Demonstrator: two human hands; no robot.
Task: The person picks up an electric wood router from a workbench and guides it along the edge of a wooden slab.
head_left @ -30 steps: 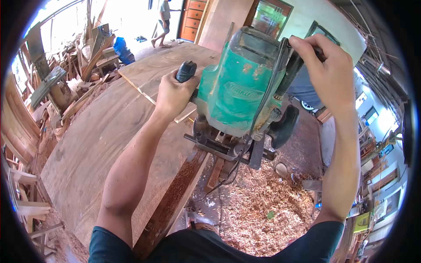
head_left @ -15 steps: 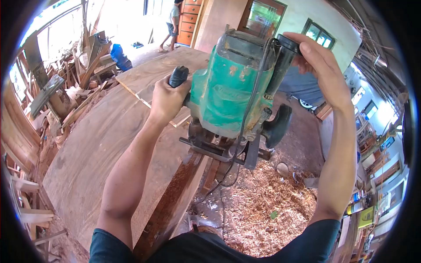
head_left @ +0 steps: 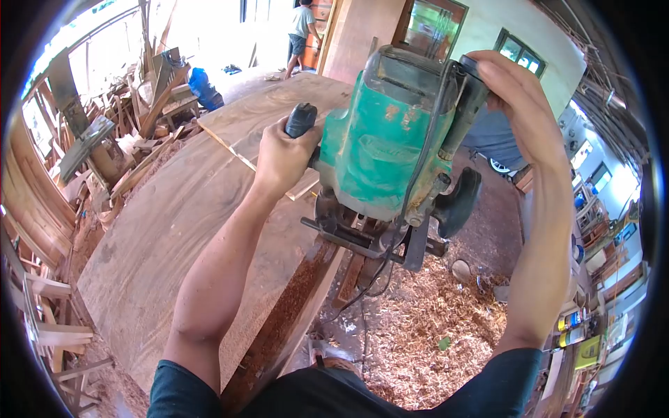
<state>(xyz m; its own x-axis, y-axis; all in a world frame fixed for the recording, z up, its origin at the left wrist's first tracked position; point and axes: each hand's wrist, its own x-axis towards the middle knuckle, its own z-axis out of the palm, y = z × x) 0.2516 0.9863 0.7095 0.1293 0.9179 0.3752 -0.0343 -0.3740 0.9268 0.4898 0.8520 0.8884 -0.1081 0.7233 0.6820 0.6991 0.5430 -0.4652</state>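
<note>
A green plunge router (head_left: 383, 139) stands on a long reddish-brown wooden beam (head_left: 289, 306) strewn with sawdust. My left hand (head_left: 284, 157) is closed round its left side handle (head_left: 301, 120); the black end of the handle pokes out above my thumb. High on the router's right side, my right hand (head_left: 512, 94) is closed over the top of a black post (head_left: 465, 104), its fingertips partly hidden behind it. The right side handle (head_left: 460, 202) is free. A black cord (head_left: 422, 146) runs down the router's front. The bit is out of sight beneath the body.
Left of the beam lies a broad wooden slab (head_left: 167, 230). Wood shavings (head_left: 425, 334) cover the floor to the right. Scrap timber (head_left: 150, 118) and a blue bag (head_left: 206, 89) are at the back left. Another person (head_left: 301, 35) stands by an orange drawer unit.
The whole scene has slid a little to the right in view, router and both hands included. Both grips look the same. The person in the background has shifted with a changed arm position.
</note>
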